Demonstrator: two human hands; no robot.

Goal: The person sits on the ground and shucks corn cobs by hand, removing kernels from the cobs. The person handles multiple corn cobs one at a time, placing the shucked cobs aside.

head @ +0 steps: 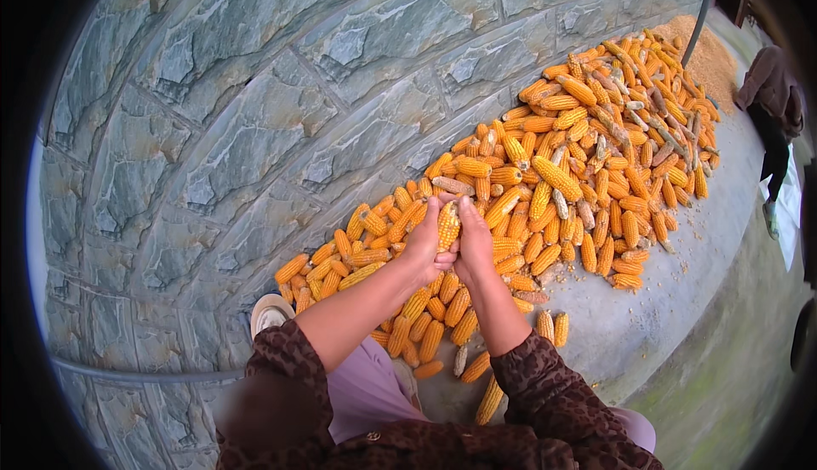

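An ear of corn (449,226) with yellow kernels is held upright between both hands, over a long heap of husked corn ears (555,176). My left hand (424,237) wraps it from the left side, its thumb along the ear. From the right, my right hand (473,232) grips the same ear, thumb near its top end. The fingers of both hands meet behind and below the ear, partly hidden. Several ears in the heap look pale or brown, some with few kernels.
A rough stone-block wall (287,119) runs along the left. Loose kernels lie on the concrete floor (600,323). A grey pipe (147,375) crosses at lower left, and another stands by the heap's far end. A person (773,97) is at the far right, near a tan pile (705,55).
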